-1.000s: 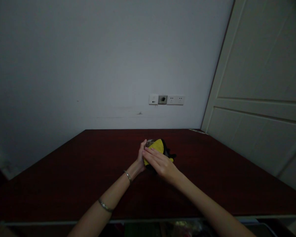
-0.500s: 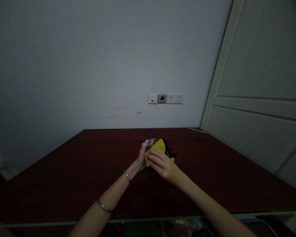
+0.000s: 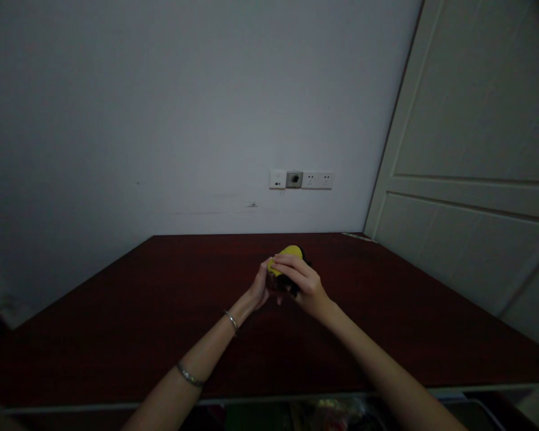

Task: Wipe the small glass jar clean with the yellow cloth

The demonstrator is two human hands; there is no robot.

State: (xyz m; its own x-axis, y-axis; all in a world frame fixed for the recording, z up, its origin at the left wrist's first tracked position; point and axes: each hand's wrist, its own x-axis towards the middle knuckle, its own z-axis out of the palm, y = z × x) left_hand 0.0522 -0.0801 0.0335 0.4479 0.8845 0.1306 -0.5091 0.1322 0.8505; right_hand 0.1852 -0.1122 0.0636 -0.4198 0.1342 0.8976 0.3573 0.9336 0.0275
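Observation:
My right hand (image 3: 309, 286) presses a yellow cloth (image 3: 291, 251) with black parts, its fingers bent over the top of it. Against the cloth's lower left side is a small shiny, see-through thing (image 3: 276, 282), mostly covered, so its kind does not show. My left hand (image 3: 259, 288) grips this thing from the left, with the thumb up and a fingertip showing below. Both hands meet above the middle of the dark red tabletop (image 3: 197, 287). Two bracelets sit on my left forearm.
Behind the table stands a pale wall with a row of sockets (image 3: 300, 179). A white panelled door (image 3: 467, 239) borders the right side. Below the table's front edge (image 3: 251, 400), an open space holds several items, among them a crinkled clear bag (image 3: 336, 412).
My right hand has moved slightly up and right, turning the cloth over the held thing. The cloth's dark part now shows lower, under my right fingers. My left hand has shifted a little.

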